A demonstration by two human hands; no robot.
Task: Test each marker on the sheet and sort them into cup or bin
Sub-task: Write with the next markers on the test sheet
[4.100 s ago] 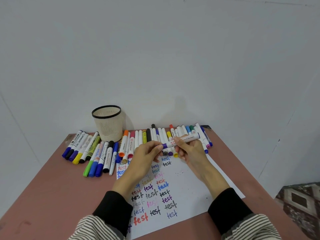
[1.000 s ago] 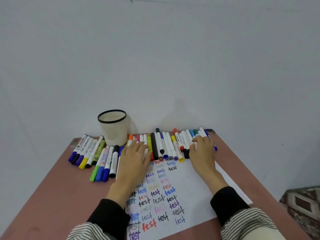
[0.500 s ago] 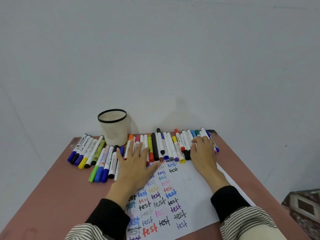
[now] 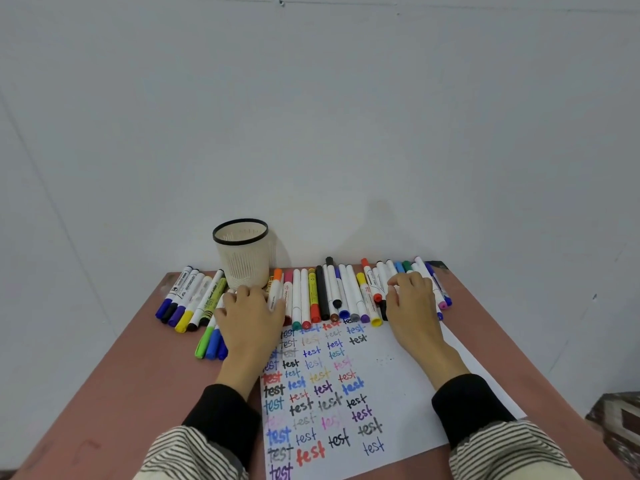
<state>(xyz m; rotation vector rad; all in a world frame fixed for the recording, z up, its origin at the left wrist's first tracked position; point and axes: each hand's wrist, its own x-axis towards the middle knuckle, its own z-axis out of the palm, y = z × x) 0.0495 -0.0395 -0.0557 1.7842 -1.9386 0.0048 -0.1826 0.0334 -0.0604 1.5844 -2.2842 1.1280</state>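
Markers [image 4: 313, 296] lie in a row along the far edge of the desk [image 4: 114, 382], caps mostly toward me, w/ a second bunch [image 4: 188, 299] left of the cup [image 4: 242, 252]. Sheet [image 4: 408, 386] sits between my forearms, already covered in "test" scribbles; its top edge runs right under the caps. No bin in view.

Handling, as I judge it: light, stiff plastic barrels, smooth and round, so they roll and slip sideways if nudged. Not fragile. Best hold is a pinch mid-barrel, thumb opposite two fingers; grab by the cap and it may pop off. They're packed touching each other, so I'd lift one end first to separate it from its neighbours.

Left hand [image 4: 251, 317] lies palm down over the markers just right of the cup, its fingers [image 4: 239, 296] bent over the barrels. I see a white barrel poking out at its right side, but can't tell if I'm actually gripping it or just resting on the pile. Right hand [image 4: 414, 306] covers the right end of the row, fingers curled down onto the white barrels there; again contact is clear, a real grasp isn't. Nothing is lifted off the desk. Cup is just beyond my left hand, so a short reach once I've got one.
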